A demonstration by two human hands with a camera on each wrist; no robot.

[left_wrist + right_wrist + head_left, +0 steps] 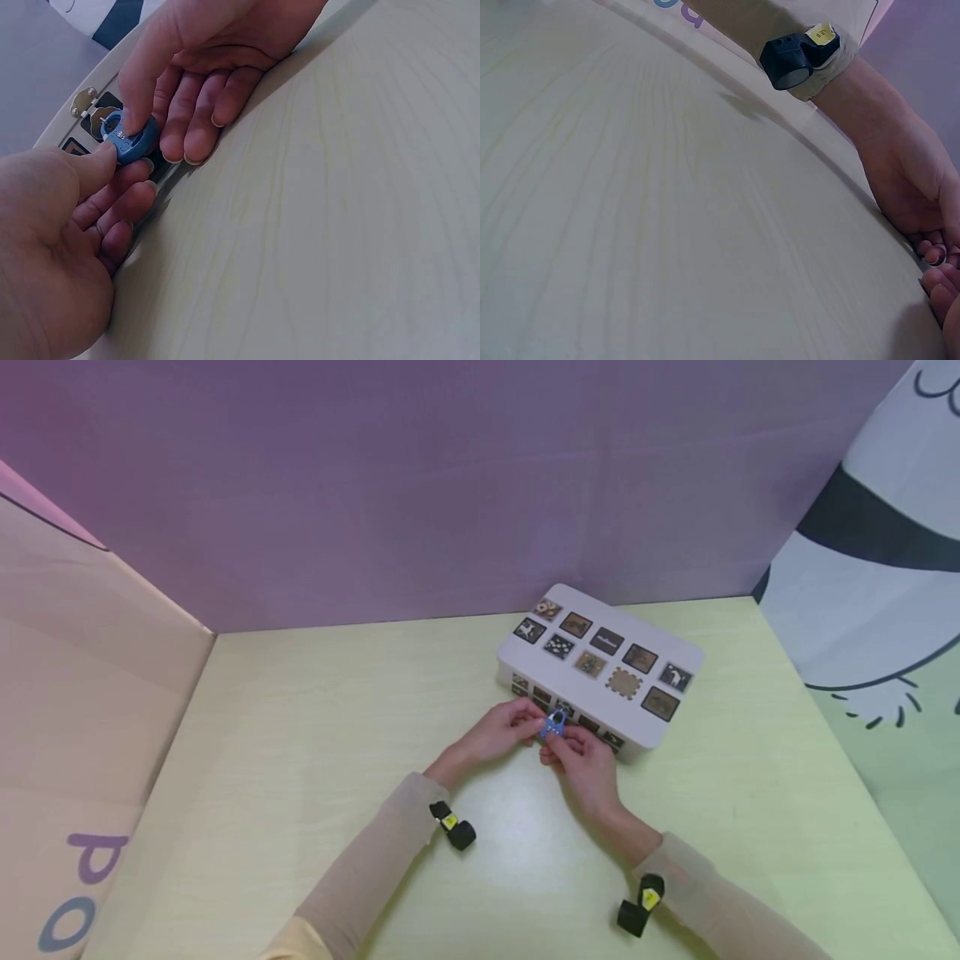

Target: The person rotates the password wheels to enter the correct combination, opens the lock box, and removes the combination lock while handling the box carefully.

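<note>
A small blue padlock [553, 724] is held between both hands at the front of a white box [600, 670] covered with dark square pictures. My left hand [495, 732] pinches one side of it with thumb and fingers. From the other side, my right hand [588, 772] grips it, the thumb lying on its face. In the left wrist view the metal shackle lies against a gold latch [99, 120] on the box; whether it passes through cannot be told. The right wrist view shows the left hand [911, 176] but not the padlock.
The box stands at an angle on a pale wooden table [315, 718], near its back edge. A purple wall panel [420, 502] rises behind, with printed panels at left and right. Each sleeve carries a black wrist camera [453, 827].
</note>
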